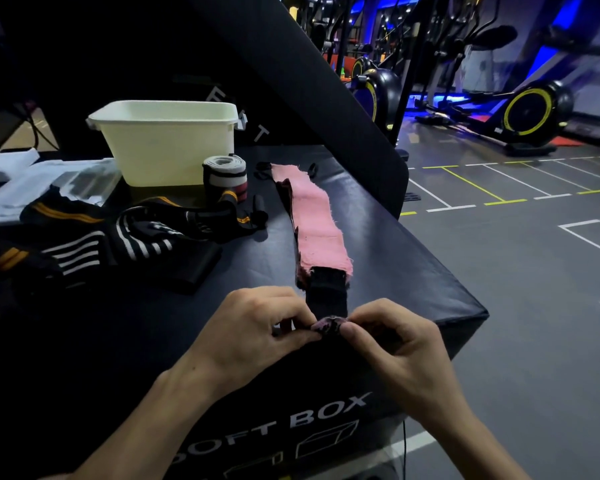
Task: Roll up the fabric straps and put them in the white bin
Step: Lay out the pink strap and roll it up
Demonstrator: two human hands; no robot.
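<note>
Both hands pinch the near end of the long pink fabric strap [317, 220], left grip [257, 323] and right grip [392, 332] opposed to start a tight roll. The strap lies flat along the black padded desk [395, 244], feeding straight. The white plastic bin [174, 147] stands beyond.

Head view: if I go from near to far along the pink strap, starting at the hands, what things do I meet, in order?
Right hand and left hand pinching the rolled start of the pink strap → its black end section → the flat pink length → black loops by its far end → white bin.
</note>
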